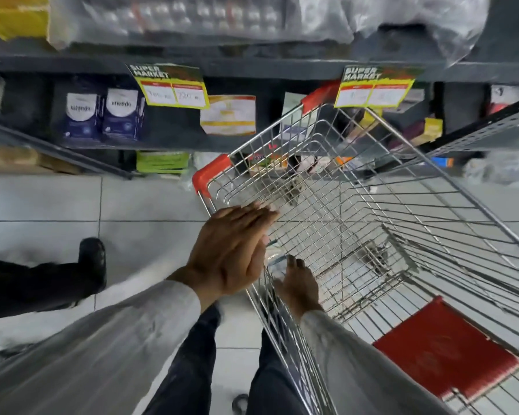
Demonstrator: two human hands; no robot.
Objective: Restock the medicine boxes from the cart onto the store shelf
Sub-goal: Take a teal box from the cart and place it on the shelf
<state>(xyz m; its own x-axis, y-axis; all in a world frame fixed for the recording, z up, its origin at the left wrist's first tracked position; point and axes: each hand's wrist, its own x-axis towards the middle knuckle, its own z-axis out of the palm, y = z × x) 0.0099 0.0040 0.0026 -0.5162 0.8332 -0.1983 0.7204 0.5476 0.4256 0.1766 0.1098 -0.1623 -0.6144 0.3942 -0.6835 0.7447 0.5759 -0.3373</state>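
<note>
A wire shopping cart with red corner caps stands against the dark store shelf. My right hand reaches down inside the cart near its left wall, fingers curled on a white medicine box with teal print. My left hand hovers flat above the cart's left rim with fingers straight, holding nothing and partly hiding that box. Two dark blue medicine boxes stand side by side on the shelf at the left. A white and yellow box stands beside them.
Another person's dark trouser leg and black shoe stand on the tiled floor at the left. The cart's red seat flap lies at the lower right. Yellow price tags hang from the shelf edge. Green packs fill the bottom shelf.
</note>
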